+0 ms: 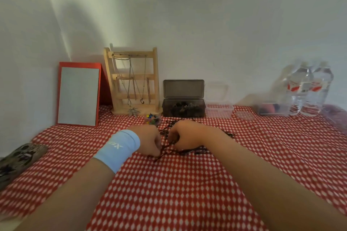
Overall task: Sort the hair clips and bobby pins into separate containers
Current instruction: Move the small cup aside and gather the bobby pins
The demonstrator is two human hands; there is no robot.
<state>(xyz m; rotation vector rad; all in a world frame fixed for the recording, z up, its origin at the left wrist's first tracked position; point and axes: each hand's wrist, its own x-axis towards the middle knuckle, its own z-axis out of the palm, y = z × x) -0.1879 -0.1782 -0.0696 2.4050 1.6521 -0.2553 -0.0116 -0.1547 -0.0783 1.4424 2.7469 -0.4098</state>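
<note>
At frame centre both grips are down on the worktop (169,193). The left grip (148,140) and right grip (185,135) are each curled round loose bobby pins (195,151), close together, I judge to bunch the scattered heap. Hair clips (185,108) sit in the dark box (183,88) behind. The clear container (219,111) to its right looks meant for the pins.

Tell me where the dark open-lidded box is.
Head view: the dark box stands by the back wall, near centre, between the wooden jewellery stand on its left and a clear container on its right.
</note>
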